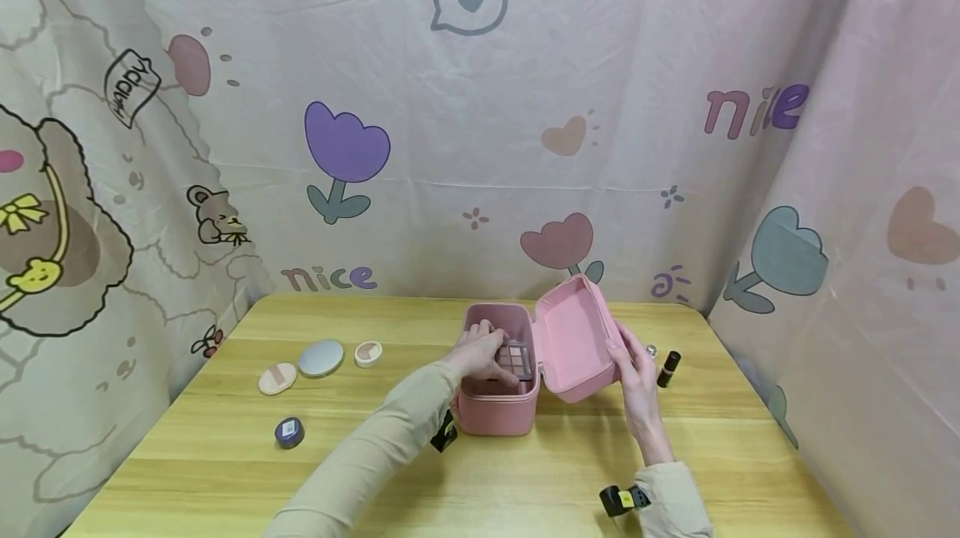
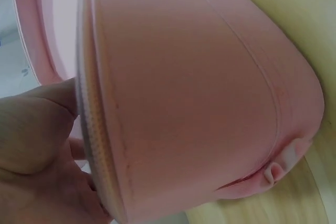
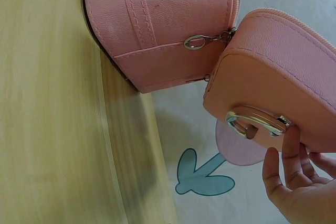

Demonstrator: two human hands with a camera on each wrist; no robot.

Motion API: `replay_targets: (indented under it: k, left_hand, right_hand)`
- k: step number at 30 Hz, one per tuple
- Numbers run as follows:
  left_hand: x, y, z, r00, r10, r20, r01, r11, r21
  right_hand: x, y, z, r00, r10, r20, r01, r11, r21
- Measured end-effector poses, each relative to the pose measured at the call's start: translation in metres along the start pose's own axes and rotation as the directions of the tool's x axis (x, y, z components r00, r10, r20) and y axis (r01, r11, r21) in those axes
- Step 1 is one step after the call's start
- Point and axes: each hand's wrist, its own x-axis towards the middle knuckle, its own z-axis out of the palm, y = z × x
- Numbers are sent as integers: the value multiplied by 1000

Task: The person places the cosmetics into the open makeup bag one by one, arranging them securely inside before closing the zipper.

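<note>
- And here's the left hand down inside the pink case, thumb and fingers bent round the left side of the palette, though some fingertips are lost behind the case wall
- That palette sits in the mouth of the case, tilted face up, a flat dark-edged rectangle with a grid of brownish pans
- It looks light, stiff and smooth, likely a bit slippery; pressed powder would chip if knocked, so the opposite edges are the place to hold, fingers off the pans
- Over on the right, the right hand grips the lid by its far edge, fingers resting on the outside beside the handle
- Lid tipped back, joined to the case along one side; firm-walled, I'd judge, yet light enough to flop if released, and the rim or that shiny metal-ended handle offers good purchase
- Lovely grainy, leather-like skin on the case, stitched seams, rounded corners, a toothed zip, a metal ring pull and a soft folded bow
- Out on the wood-grain table: a smooth silvery disc, a pale oval puff, a round white pot, a squat dark jar and, to the right, a slim black tube
</note>
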Motion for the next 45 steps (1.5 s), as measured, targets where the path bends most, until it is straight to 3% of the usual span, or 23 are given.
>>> replay_targets:
  k: [9, 22, 30, 35, 38, 40, 42, 45]
  left_hand:
    - [11, -1, 6, 997, -77, -2, 77, 997, 15]
    - [34, 1, 17, 987, -146, -73, 159, 960, 231]
    - [43, 1, 24, 980, -181, -87, 199, 934, 296]
    - [41, -2, 24, 979, -161, -127, 188, 950, 249]
    - [35, -5, 20, 980, -119, -157, 145, 975, 167]
    - [32, -13, 22, 973, -67, -221, 89, 992, 94]
    - [27, -19, 20, 957, -32, -289, 32, 999, -4]
    - [22, -36, 20, 913, -30, -408, -33, 989, -147]
  right_hand:
    - [0, -1, 0, 1000, 6, 0, -6, 1000, -3]
    - [1, -1, 1, 1000, -6, 20, 6, 1000, 9]
    - [0, -1, 1, 1000, -8, 18, 8, 1000, -1]
    - [-1, 0, 2, 1000, -9, 17, 9, 1000, -1]
    - [-1, -1, 1, 1000, -8, 15, 8, 1000, 2]
    - [0, -1, 1, 1000, -4, 12, 4, 1000, 2]
    - [0, 0, 1, 1000, 0, 7, 0, 1000, 2]
    - [0, 0, 0, 1000, 2, 7, -2, 1000, 5]
